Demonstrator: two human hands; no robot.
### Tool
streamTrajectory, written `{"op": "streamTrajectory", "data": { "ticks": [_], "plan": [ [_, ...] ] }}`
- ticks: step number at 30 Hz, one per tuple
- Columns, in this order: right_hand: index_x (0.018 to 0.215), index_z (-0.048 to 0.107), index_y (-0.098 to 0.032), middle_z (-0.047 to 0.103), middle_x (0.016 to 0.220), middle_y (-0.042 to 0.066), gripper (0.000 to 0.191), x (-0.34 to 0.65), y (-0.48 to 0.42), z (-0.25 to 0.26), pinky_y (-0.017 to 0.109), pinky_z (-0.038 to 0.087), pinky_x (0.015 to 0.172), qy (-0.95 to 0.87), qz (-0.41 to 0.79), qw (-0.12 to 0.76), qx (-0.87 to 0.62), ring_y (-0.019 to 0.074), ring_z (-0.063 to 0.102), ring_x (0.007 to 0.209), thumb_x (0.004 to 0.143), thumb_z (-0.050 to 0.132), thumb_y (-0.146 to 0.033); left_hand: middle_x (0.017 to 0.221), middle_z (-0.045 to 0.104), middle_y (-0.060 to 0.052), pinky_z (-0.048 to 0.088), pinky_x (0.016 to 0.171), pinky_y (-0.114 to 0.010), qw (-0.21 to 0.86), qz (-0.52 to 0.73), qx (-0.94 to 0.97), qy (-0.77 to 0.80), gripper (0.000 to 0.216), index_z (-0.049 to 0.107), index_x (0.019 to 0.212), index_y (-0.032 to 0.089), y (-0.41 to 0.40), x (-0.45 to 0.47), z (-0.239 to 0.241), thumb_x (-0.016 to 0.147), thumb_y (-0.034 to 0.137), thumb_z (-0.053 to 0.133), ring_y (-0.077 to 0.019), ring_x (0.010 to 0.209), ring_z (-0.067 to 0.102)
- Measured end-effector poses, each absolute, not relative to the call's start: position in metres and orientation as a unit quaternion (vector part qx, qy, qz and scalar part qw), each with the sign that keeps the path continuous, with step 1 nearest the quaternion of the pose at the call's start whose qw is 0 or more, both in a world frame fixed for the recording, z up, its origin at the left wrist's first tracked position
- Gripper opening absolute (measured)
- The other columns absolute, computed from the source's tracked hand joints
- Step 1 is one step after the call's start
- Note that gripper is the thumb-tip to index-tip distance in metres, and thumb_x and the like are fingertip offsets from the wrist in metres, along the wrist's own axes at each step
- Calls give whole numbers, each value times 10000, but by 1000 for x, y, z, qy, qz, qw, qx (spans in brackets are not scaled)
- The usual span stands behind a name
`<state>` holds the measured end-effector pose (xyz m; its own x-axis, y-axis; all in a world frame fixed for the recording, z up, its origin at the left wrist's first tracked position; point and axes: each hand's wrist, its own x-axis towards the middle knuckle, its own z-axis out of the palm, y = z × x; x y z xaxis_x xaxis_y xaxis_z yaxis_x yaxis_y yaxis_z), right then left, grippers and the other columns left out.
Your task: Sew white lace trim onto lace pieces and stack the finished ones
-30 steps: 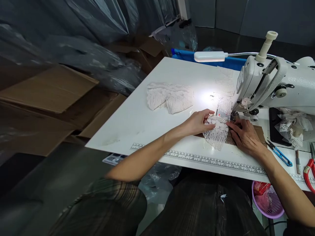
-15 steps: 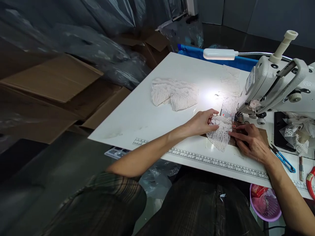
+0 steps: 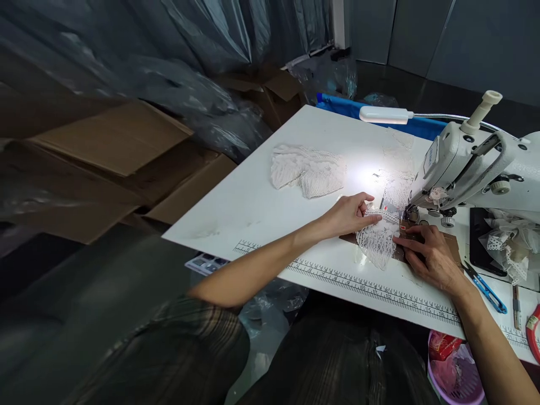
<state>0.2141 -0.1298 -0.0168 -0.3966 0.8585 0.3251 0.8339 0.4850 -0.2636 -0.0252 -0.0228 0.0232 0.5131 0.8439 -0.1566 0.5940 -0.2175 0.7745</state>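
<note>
A white lace piece (image 3: 377, 247) lies at the front of the sewing machine's (image 3: 462, 163) needle area, its scalloped lower end towards me. My left hand (image 3: 351, 215) pinches its upper left edge between thumb and fingers. From the other side, my right hand (image 3: 432, 257) rests low on the machine bed, fingers stretched out, the index fingertip touching the lace's right edge. Behind the presser foot, more lace (image 3: 399, 169) trails away across the table. A separate folded pile of white lace (image 3: 310, 169) lies farther left.
Blue thread snips (image 3: 485, 288) lie right of my right hand, near a black tray (image 3: 485, 247) with lace scraps. A lamp (image 3: 386, 115) lights the white table (image 3: 253, 208). A ruler strip (image 3: 363, 286) runs along the front edge. Cardboard boxes (image 3: 113, 135) stand left; a purple basket (image 3: 458, 388) hangs below.
The camera view has tilted up a little, so the table and machine sit lower in the picture. Both hands stay at the lace, with the left thumb slightly more extended over it.
</note>
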Motion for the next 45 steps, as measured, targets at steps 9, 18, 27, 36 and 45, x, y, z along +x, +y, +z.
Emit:
{"op": "streamTrajectory", "data": {
  "ticks": [9, 18, 27, 36, 45],
  "plan": [
    [1189, 727, -324, 630, 1147, 100, 353, 213, -129, -18, 514, 506, 916, -832, 28, 219, -509, 281, 542, 1089, 939, 493, -238, 850, 646, -14, 461, 617, -251, 412, 160, 766, 467, 503, 564, 1275, 130, -21, -23, 17, 794, 232, 670, -135, 702, 600],
    [1205, 718, -339, 622, 1154, 98, 362, 212, -130, -19, 519, 499, 922, -825, 32, 218, -520, 282, 535, 1092, 942, 489, -241, 866, 639, -8, 458, 614, -254, 406, 172, 767, 466, 556, 554, 1282, 138, -20, -25, 17, 764, 261, 714, -116, 657, 585],
    [1203, 718, -350, 622, 1142, 89, 349, 212, -131, -21, 513, 488, 921, -827, 21, 214, -520, 285, 536, 1070, 930, 533, -237, 1162, 611, -102, 488, 611, -261, 438, 187, 758, 444, 611, 493, 1332, 161, -18, -29, 11, 772, 257, 719, -89, 671, 564],
    [1197, 721, -345, 622, 1147, 92, 338, 211, -132, -19, 507, 491, 922, -824, 29, 217, -522, 284, 532, 1068, 939, 526, -247, 1178, 622, -111, 519, 702, -308, 211, 181, 915, 294, 250, 669, 1129, 160, -20, -24, 12, 957, 304, 560, -195, 918, 620],
    [1216, 713, -346, 628, 1135, 101, 364, 210, -131, -18, 502, 486, 900, -826, 23, 210, -522, 284, 526, 1045, 935, 513, -228, 1293, 622, -180, 459, 898, -387, 67, 56, 986, 145, 250, 640, 1154, 111, -21, 5, 6, 996, 258, 515, -270, 1069, 585]
  ]
}}
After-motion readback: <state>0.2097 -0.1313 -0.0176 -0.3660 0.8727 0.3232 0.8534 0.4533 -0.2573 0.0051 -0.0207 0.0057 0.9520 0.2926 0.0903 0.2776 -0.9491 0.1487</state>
